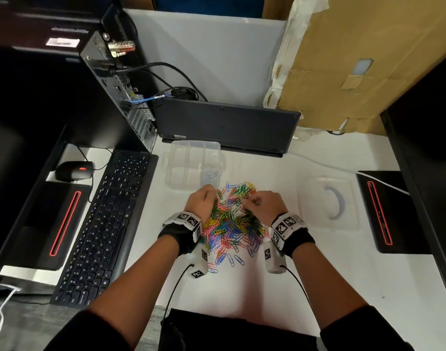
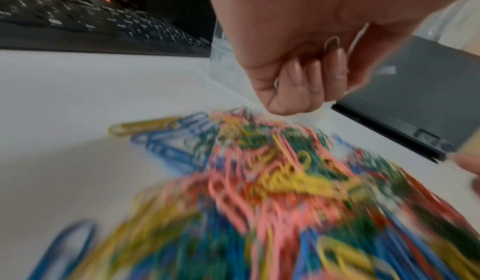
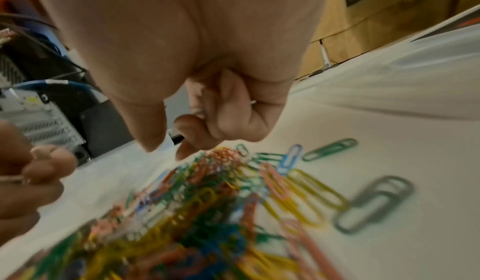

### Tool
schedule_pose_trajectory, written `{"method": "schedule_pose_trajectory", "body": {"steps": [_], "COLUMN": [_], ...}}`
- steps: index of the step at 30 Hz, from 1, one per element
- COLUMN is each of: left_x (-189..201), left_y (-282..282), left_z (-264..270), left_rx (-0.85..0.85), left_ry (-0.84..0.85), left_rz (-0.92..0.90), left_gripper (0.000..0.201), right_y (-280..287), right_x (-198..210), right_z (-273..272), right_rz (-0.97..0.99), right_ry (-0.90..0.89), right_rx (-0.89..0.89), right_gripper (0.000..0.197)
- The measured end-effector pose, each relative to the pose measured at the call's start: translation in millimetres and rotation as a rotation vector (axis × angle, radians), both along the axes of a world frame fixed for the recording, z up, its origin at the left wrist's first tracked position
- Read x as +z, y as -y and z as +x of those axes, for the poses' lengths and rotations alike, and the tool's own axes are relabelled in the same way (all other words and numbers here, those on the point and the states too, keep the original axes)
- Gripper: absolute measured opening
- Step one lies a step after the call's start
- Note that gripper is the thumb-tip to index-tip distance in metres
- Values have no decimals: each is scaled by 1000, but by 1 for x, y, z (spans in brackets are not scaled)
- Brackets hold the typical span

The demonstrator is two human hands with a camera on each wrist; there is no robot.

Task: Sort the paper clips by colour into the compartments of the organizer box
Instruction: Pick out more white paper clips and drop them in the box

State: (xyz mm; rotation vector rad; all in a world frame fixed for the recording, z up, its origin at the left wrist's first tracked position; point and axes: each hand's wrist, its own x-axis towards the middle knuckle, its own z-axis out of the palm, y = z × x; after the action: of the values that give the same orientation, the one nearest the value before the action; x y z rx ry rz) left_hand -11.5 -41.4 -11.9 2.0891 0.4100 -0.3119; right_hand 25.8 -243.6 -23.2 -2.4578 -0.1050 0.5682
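A heap of mixed coloured paper clips (image 1: 230, 224) lies on the white desk between my wrists. Behind it stands the clear organizer box (image 1: 181, 160); its near right compartment holds white clips (image 1: 210, 174). My left hand (image 1: 206, 196) hovers over the heap's far left edge, just in front of the box. Its fingers (image 2: 306, 79) are curled round white clips (image 2: 332, 43). My right hand (image 1: 252, 201) hangs over the far right of the heap. Its fingers (image 3: 233, 108) are curled, with a white clip end (image 3: 253, 101) peeking out, and thumb and forefinger point down at the heap (image 3: 207, 192).
The box's clear lid (image 1: 328, 201) lies to the right. A black keyboard (image 1: 103, 224) and mouse (image 1: 73, 171) sit to the left, beside a computer tower (image 1: 120, 92). A dark laptop (image 1: 227, 125) stands behind the box. Cardboard (image 1: 356, 59) leans at the back right.
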Motion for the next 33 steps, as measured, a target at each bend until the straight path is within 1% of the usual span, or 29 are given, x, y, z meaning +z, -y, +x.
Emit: {"method": "schedule_pose_trajectory", "body": {"steps": [2,4,6,8,9,11,13,14,16,18,20,23,25,27,30,33], "left_x": [8,14,17,22,25,27,29,30,31,30,29,26,28,27,20,9], "left_y": [-9,-20,-27,-29,-28,-25,-22,-22,-23,-27,-32,-40,-45,-49,-57,-58], "left_z": [8,23,40,55,61,71,77,79,80,78,72,59,46,31,9,-6], "left_rx": [34,7,-45,-121,-159,-232,-284,-299,-295,-253,-204,-88,6,50,42,-57], "left_ry": [36,43,28,-8,-27,-53,-76,-88,-81,-51,-21,54,113,146,134,124], "left_rz": [93,241,382,481,514,542,522,498,444,365,277,177,133,130,84,66], "left_gripper": [27,29,30,30,30,23,19,20,29,40,45,44,38,32,24,26], "right_y": [-9,-22,-36,-51,-57,-67,-75,-79,-84,-89,-93,-102,-108,-115,-123,-129], "right_x": [7,19,31,43,48,53,55,54,52,54,55,56,54,55,56,51], "right_z": [12,23,34,41,43,48,51,53,58,62,65,70,73,75,77,74], "right_rz": [-8,59,226,376,411,378,270,216,99,24,-39,-57,-73,-124,-147,-121], "right_ry": [-16,-93,-237,-363,-400,-428,-394,-366,-296,-229,-138,-25,-6,7,38,52], "right_rx": [-15,-61,-153,-234,-255,-241,-164,-116,-19,33,103,165,208,286,319,286], "right_gripper": [50,50,44,35,31,25,25,26,26,29,29,27,29,31,31,31]}}
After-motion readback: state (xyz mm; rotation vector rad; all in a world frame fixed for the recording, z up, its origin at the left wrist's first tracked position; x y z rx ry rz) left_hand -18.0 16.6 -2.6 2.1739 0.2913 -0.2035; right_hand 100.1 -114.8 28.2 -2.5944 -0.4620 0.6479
